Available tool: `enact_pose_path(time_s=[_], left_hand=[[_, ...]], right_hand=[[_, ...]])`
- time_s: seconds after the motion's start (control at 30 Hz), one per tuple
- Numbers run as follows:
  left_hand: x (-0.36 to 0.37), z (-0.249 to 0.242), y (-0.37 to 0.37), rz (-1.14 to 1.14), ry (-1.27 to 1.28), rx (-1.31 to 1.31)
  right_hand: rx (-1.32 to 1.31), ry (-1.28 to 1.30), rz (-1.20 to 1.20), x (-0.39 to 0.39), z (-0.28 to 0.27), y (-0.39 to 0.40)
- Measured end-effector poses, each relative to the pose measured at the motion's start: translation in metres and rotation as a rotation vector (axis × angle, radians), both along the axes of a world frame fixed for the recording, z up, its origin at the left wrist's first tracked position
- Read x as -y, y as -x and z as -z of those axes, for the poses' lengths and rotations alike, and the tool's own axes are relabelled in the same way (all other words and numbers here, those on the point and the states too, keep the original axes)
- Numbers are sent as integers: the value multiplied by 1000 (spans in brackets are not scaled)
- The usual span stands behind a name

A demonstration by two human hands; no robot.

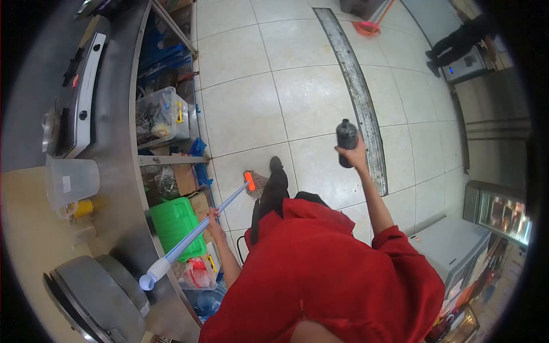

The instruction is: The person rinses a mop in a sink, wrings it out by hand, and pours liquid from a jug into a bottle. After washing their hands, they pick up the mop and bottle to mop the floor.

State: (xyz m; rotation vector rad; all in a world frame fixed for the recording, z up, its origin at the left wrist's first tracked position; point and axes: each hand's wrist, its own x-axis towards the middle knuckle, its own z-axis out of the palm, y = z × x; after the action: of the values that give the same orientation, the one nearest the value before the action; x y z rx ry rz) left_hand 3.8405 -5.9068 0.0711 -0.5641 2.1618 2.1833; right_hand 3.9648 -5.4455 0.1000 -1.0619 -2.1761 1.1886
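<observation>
My left hand is wrapped round the pale blue pole of a mop. The pole slants from a white end at the lower left to an orange head with grey strands on the floor, beside my foot. In my right hand is a dark bottle, held upright over the tiles, near a long metal floor drain.
On the left, a steel counter carries a stove, a plastic tub and a round metal appliance. Bins and a green lid fill the shelf below. A chest freezer stands right. Another person's legs show top right.
</observation>
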Motion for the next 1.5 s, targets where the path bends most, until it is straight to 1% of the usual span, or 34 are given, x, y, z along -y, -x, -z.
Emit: enact_pose_path(time_s=[0.07,0.1,0.17,0.2,0.27,0.33,0.37,0.4,0.43,0.47,0.53,0.57,0.6,0.63,0.67,0.7,0.73,0.77,0.8,0.83,0.9,0.97,1.0,1.03,1.07,1.1,1.13,1.17,1.2,1.23,1.3,1.37,1.43,1.5], left_hand=[[8,22,-20,125,-48,39],[6,23,-33,130,-53,29],[2,13,-58,149,10,-96],[4,2,-72,153,14,-101],[21,-30,-109,146,63,-143],[61,-53,-132,229,-43,-396],[86,-75,-147,143,-49,-359],[101,-100,-162,47,-60,-326],[111,-131,-177,-29,-93,-342],[126,-162,-193,-99,-115,-353],[174,-203,-225,-167,-200,-373],[202,-216,-242,-155,-209,-419],[228,-227,-256,-141,-227,-472],[249,-240,-269,-149,-262,-500],[265,-251,-280,-156,-303,-528],[277,-259,-287,-148,-310,-529],[289,-267,-293,-74,-279,-573],[303,-269,-298,-1,-249,-618],[320,-267,-298,105,-221,-659],[335,-269,-300,111,-226,-658],[362,-275,-306,173,-374,-704],[397,-254,-316,126,-329,-604],[427,-230,-322,143,-354,-461],[421,-217,-332,98,193,-257],[417,-203,-334,245,-236,-386],[426,-194,-345,202,-164,-491],[429,-208,-350,318,-60,-487],[428,-217,-352,367,-340,-436],[439,-237,-348,704,432,-392],[429,-234,-351,541,-95,-484],[437,-246,-350,639,-102,-402],[447,-249,-349,668,-19,-517],[455,-250,-355,646,-5,-501],[456,-250,-358,638,13,-484]], right_hand=[[-17,13,-117,34,-18,-20],[-2,18,-177,53,-20,-28],[17,61,-269,92,-10,-41],[32,99,-312,111,0,-44],[54,161,-361,146,30,-58],[288,124,-345,172,63,-71],[300,148,-307,180,86,-85],[382,143,-270,186,91,-103],[352,83,-216,189,120,-125],[468,60,-114,193,115,-146],[347,130,0,188,120,-199],[268,91,42,184,125,-228],[216,80,91,188,109,-255],[241,91,103,189,99,-282],[212,19,100,194,90,-308],[224,-26,122,197,95,-337],[231,-32,128,217,56,-349],[196,-9,120,235,40,-364],[176,-14,116,251,31,-373],[157,-18,110,272,22,-380],[113,4,75,331,-3,-378],[64,33,14,392,-17,-361],[11,82,-34,428,-20,-351],[-43,138,-95,463,-26,-336],[-70,154,-181,499,-36,-317],[-69,225,-248,539,-62,-293],[-96,245,-368,571,-64,-274],[-124,258,-487,604,-75,-253],[-206,296,-614,638,-93,-230],[-285,329,-733,678,-121,-207],[-333,319,-1004,745,-140,-165],[-461,340,-1255,807,-144,-134],[-521,352,-1449,857,-134,-113],[-581,379,-1557,894,-120,-97]])
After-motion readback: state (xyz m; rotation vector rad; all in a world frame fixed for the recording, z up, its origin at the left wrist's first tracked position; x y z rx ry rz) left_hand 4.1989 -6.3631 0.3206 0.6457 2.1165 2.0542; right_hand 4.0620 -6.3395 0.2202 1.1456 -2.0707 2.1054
